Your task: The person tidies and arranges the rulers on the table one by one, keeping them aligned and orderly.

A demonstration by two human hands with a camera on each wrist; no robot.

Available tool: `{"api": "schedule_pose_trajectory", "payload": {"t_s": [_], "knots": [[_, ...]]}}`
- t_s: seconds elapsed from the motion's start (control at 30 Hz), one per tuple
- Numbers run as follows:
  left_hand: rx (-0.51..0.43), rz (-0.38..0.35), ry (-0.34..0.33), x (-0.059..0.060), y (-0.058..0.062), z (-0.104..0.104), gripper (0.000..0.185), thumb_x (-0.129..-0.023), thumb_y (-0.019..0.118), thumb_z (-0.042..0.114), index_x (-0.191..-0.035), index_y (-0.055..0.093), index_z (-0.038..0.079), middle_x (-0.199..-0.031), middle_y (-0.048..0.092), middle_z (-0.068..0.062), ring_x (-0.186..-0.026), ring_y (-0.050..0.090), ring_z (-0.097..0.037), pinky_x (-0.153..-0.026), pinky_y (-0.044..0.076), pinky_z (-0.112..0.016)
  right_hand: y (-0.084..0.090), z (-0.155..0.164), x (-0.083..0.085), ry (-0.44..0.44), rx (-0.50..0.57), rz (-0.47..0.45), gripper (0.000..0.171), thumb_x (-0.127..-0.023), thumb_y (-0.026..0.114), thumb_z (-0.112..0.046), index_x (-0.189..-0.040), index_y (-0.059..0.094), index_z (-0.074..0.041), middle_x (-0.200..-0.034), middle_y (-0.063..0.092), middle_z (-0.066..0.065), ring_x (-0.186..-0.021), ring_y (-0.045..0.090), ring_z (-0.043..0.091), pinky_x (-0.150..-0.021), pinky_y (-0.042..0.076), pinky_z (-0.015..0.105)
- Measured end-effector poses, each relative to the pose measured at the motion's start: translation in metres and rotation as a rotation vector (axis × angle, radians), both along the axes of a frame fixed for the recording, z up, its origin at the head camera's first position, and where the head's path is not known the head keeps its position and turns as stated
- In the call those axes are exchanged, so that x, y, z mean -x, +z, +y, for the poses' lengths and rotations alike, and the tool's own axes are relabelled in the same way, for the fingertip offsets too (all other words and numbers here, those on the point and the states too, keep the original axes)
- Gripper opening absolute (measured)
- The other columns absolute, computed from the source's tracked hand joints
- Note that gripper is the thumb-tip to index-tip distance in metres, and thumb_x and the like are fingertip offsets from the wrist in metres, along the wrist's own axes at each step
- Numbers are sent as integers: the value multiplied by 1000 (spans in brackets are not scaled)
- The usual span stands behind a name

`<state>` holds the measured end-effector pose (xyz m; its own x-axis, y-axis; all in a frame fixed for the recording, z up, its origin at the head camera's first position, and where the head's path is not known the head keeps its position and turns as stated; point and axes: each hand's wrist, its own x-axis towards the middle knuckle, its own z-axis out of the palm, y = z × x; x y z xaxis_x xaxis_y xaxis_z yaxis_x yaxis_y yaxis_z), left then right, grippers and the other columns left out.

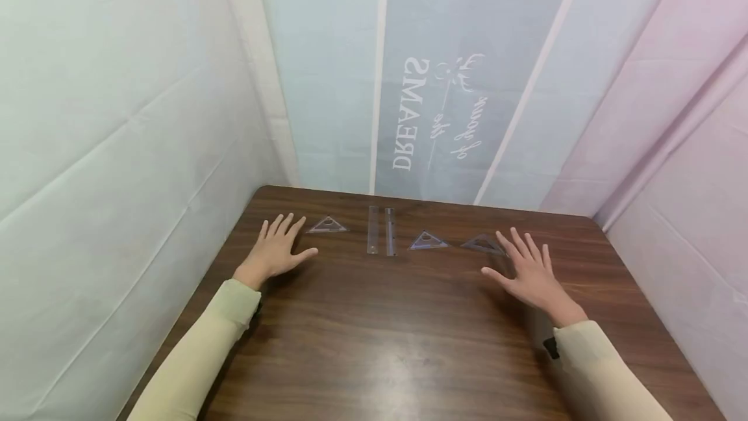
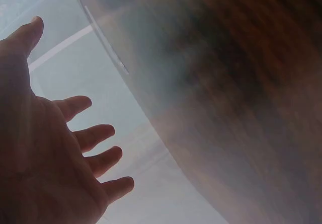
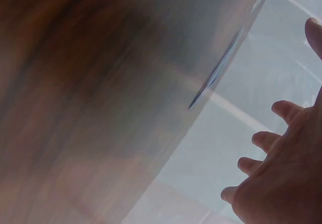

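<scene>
In the head view my left hand (image 1: 274, 251), fingers spread, is held over the table's left side, its index fingertip close to a clear set square (image 1: 327, 225). My right hand (image 1: 528, 275), also spread and holding nothing, is over the right side. Its index finger overlaps the edge of a dark-looking set square (image 1: 482, 243). Between the hands lie a clear ruler (image 1: 373, 229), a second ruler (image 1: 390, 232) with a bluish tint, and a blue-tinted set square (image 1: 428, 240). Both wrist views show spread fingers apart from the tabletop.
The brown wood-grain table (image 1: 362, 317) has rounded far corners. Behind it hangs a pale blue curtain (image 1: 327, 83) with mirrored lettering. Pale fabric walls stand at the left (image 1: 117, 148) and the right (image 1: 689, 213), close along the table's sides.
</scene>
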<state>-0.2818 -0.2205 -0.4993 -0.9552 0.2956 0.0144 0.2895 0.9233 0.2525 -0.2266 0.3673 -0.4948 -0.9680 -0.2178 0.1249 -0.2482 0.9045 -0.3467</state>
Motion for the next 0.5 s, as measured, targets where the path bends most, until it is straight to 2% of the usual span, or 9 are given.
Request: {"api": "schedule_pose_trajectory", "payload": {"t_s": [0.17,0.33,0.5], "knots": [[-5,-4,1,4,4,4,99,-101,55,73,-172,24,11,-175,18,-26,-162,11,-49,-128,1,-68,2,-16,11,21,2,-7,96,-101,65,-64,-174,18,-23,-180,4,19,-163,-1,49,-123,-11,73],[-4,-30,9,7,3,5,100,-101,53,75,-172,22,12,-176,17,-25,-163,10,-49,-128,1,-68,2,-29,20,44,-2,-39,98,-101,64,-65,-174,16,-22,-180,2,18,-163,-4,48,-124,-15,70],[4,-48,18,10,5,4,100,-101,51,76,-173,20,14,-177,17,-24,-163,11,-47,-129,2,-67,4,-41,29,70,-6,-40,98,-100,65,-65,-174,17,-22,-180,4,19,-164,-2,48,-124,-11,71]]}}
